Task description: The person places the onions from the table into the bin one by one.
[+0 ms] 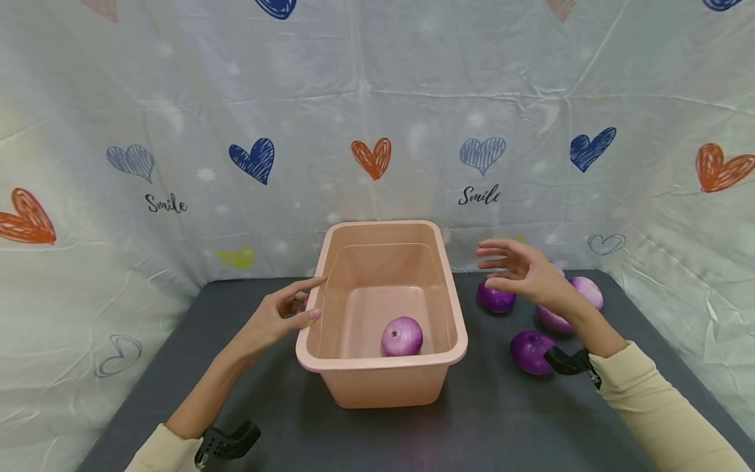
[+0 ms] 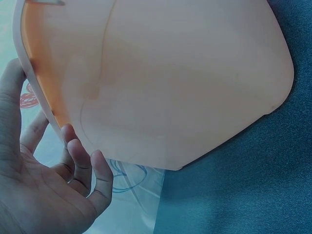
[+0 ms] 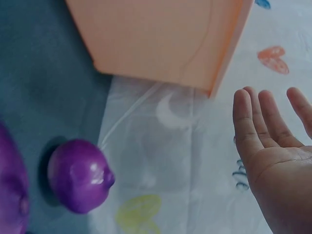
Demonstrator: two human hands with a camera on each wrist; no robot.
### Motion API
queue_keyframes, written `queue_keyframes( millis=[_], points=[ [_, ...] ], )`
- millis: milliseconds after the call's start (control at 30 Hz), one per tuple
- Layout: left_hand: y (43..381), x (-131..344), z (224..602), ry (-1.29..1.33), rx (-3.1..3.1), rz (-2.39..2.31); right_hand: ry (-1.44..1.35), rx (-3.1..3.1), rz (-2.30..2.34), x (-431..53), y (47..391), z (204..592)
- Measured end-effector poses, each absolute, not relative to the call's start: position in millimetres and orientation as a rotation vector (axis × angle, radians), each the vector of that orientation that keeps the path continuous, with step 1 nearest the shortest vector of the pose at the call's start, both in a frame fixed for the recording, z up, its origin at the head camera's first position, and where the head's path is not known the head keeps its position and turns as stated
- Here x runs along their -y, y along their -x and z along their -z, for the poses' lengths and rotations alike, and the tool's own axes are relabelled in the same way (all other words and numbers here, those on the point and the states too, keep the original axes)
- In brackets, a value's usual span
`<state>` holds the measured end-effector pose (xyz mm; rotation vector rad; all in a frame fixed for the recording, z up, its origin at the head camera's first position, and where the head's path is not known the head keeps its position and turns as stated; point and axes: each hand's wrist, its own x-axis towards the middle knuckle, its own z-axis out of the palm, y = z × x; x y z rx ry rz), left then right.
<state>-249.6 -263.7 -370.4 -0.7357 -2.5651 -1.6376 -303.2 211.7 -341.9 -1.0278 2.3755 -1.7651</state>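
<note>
A peach plastic bin stands on the dark table, and one purple onion lies inside it near the front wall. At the bin's left rim my left hand touches with thumb and index finger, set apart along the edge. In the left wrist view the other fingers of the left hand curl loosely below the rim, holding nothing. My right hand, empty and with fingers extended, hovers right of the bin above several purple onions. One of these, an onion, shows whole in the right wrist view.
Right of the bin lie a dark purple onion, another nearer onion and a paler one, partly grouped behind the right arm. A white curtain with printed hearts hangs behind the table.
</note>
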Motion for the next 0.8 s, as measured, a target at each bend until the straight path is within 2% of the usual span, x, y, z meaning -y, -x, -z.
queue_keyframes(
  millis=[800],
  points=[
    [247.7, 263.7, 368.7, 0.706, 2.58, 1.663, 0.791, -2.489, 1.736, -295.7, 279.5, 381.6]
  ],
)
